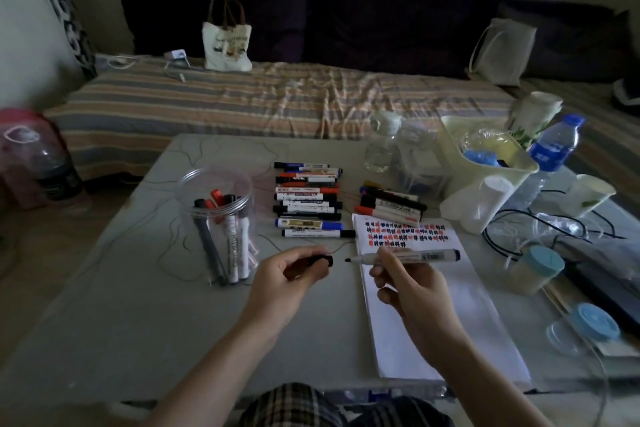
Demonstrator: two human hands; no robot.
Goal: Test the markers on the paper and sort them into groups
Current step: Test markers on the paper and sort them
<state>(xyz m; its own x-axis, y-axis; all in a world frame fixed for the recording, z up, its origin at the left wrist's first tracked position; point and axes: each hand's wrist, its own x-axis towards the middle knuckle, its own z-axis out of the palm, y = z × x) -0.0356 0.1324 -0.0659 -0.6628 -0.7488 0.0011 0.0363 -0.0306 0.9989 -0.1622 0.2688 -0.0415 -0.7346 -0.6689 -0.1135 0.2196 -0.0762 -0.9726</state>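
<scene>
Lighting is dim and flat; I see no hard shadows. The bench [121, 305] under my left hand [287, 274] reads grey and muted. Beyond my hands, the dark cushions [381, 21] lose detail. Wide-angle distortion bends the frame edges. Far right of my right hand [412, 284], objects blur slightly.

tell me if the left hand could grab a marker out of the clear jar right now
Probably not as things stand. The left hand already pinches a black cap, so its fingers are taken. The clear jar stands open-topped just to its left with nothing between them, so once the cap is put down the way looks free.
</scene>
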